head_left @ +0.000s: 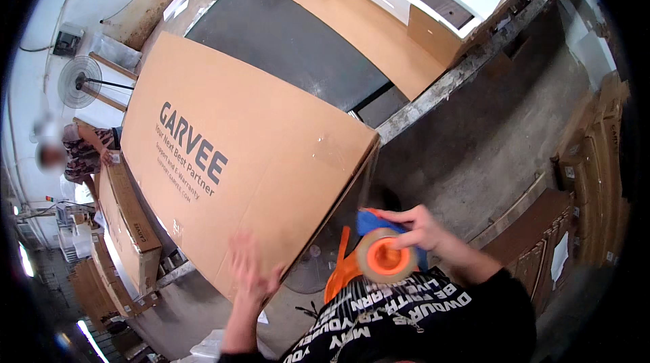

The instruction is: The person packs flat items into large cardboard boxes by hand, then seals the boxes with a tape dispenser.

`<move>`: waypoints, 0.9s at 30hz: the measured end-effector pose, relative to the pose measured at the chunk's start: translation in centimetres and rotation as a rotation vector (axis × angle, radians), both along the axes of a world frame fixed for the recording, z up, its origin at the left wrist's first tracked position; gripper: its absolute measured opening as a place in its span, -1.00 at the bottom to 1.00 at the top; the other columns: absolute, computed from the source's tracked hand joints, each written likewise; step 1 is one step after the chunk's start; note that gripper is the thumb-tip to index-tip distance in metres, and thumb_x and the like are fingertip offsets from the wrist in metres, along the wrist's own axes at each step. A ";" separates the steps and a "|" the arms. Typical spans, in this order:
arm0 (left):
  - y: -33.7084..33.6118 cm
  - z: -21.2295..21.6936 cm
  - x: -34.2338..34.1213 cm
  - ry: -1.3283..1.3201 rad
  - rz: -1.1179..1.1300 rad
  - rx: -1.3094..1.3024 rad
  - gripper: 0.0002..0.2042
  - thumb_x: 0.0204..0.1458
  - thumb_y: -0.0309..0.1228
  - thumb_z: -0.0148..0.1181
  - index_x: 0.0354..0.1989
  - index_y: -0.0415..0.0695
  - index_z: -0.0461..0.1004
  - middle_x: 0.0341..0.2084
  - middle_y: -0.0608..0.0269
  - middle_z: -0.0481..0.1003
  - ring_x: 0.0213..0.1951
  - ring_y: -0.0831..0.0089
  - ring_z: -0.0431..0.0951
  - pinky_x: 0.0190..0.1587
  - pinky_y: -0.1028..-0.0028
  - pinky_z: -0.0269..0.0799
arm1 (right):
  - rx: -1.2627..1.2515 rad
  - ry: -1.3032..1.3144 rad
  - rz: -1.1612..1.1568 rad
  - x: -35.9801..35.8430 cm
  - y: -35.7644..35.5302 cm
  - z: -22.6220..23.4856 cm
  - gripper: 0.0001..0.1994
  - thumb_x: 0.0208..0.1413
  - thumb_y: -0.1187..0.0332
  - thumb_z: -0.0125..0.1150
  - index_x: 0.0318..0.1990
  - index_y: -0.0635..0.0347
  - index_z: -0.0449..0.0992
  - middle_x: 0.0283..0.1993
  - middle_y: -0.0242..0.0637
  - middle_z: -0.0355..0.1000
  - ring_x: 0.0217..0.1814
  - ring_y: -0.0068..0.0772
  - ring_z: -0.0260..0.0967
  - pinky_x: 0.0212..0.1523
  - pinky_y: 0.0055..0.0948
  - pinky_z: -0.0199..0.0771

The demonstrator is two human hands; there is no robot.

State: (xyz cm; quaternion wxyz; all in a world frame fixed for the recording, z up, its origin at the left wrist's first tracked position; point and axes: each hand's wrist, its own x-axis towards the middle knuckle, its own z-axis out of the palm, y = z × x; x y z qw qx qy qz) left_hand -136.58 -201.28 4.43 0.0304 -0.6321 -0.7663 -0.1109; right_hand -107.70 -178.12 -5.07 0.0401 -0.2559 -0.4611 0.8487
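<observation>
The fingers (406, 217) of the right hand (418, 228) are clamped on an orange and blue handheld tape dispenser (379, 251) carrying a roll of tan packing tape, low and right of centre in the frame. The left hand (252, 269), blurred, lies flat with fingers spread apart on the near corner of a large flat brown cardboard carton (237, 160) with dark print, which fills the middle of the frame; a strip of clear tape (328, 153) crosses its right corner.

The carton rests on a dark grey tabletop (291, 38) reaching to the top centre, where a plain tan cardboard sheet (369, 31) lies. Grey concrete floor (474, 133) spreads to the right, with stacked brown cartons (596, 160) at the right edge. At the left edge a person in a patterned shirt (81, 153) stands by a long narrow carton (128, 228), with a white wall fan (81, 82) above. What the carton's near edge rests on is hidden.
</observation>
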 end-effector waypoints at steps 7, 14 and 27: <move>29.4 -2.0 9.4 0.415 -1.256 -0.644 -0.66 -0.11 -0.20 0.11 -0.12 0.12 0.62 0.13 0.40 0.43 0.16 0.21 0.39 0.37 0.00 -0.08 | 0.101 -0.035 -0.366 -6.6 -6.5 -0.1 -0.26 -0.30 0.35 0.39 0.16 0.45 0.38 0.07 -0.08 0.49 0.05 -0.55 0.39 0.11 -0.55 0.33; 25.4 -4.9 4.7 0.872 -1.219 -0.510 -0.75 -0.08 -0.14 0.07 -0.32 0.20 0.67 -0.25 0.52 0.63 0.33 0.27 0.18 0.45 0.09 -0.32 | 0.141 -0.017 -0.485 -8.5 -12.0 0.2 -0.25 -0.25 0.43 0.34 0.22 0.46 0.28 0.13 -0.07 0.45 0.00 -0.56 0.42 0.08 -0.59 0.35; -12.5 -1.8 -5.6 0.751 -1.257 -0.487 -0.69 0.03 -0.15 0.01 -0.10 0.17 0.59 0.06 0.57 0.47 0.41 0.15 0.00 0.47 0.12 -0.36 | 0.519 -0.245 -0.365 -16.9 -50.3 -1.0 -0.25 -0.28 0.08 0.35 0.15 0.28 0.43 -0.05 -0.02 0.53 -0.02 -0.14 0.52 0.04 -0.40 0.43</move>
